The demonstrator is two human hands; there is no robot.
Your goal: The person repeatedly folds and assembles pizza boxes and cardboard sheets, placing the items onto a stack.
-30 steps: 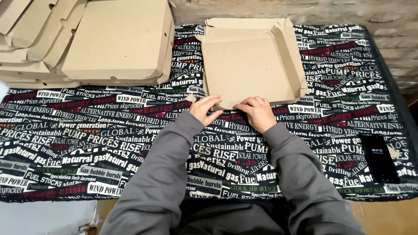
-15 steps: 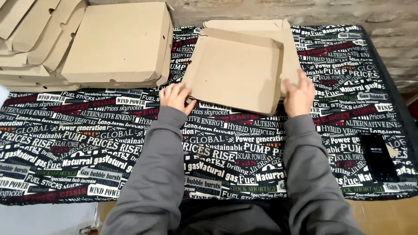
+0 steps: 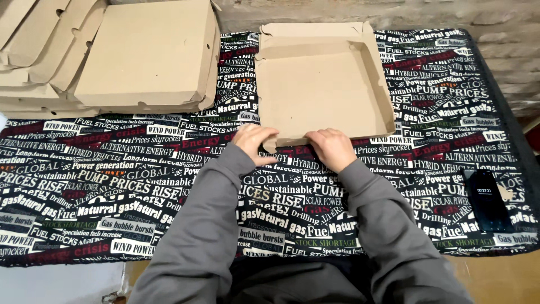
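Two hands work at our tabletop (image 3: 140, 186), draped in a black word-printed cloth: left hand (image 3: 254, 142) and right hand (image 3: 333, 147) press loosely curled grips onto the near edge of a half-folded cardboard box (image 3: 323, 84). Finished boxes (image 3: 149, 53) sit beyond, before a stone wall (image 3: 450, 14).

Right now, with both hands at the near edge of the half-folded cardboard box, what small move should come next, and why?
Probably fold the near flap up. The open cardboard box has raised side and far walls, but its near edge lies flat under the left hand and right hand, both already pressing there.
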